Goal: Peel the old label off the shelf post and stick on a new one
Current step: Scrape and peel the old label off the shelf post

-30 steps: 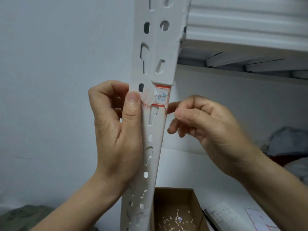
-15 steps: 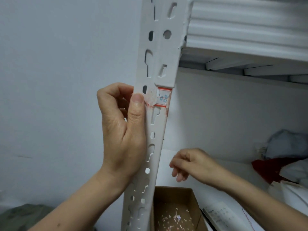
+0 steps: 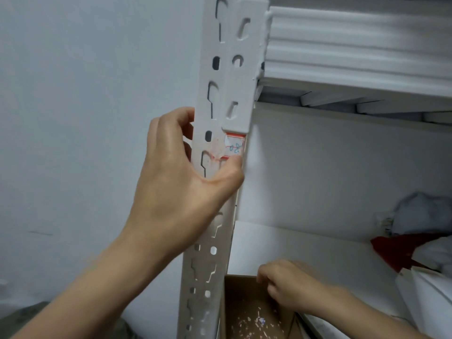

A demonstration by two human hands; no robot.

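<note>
We count two hands, one shelf post [image 3: 201,118], one old label [image 3: 234,148] and one cardboard box [image 3: 241,289].

- Left hand [image 3: 181,182]: fingers [image 3: 186,118] curl round the post's edge. The thumb lies across the front and touches the half-torn label at its 12 o'clock.
- Right hand [image 3: 291,287]: at 5 o'clock, blurred, over the box of paper scraps [image 3: 249,321]. We cannot tell its grip.
- Surroundings: white shelf [image 3: 305,243], pale wall [image 3: 73,118].
</note>
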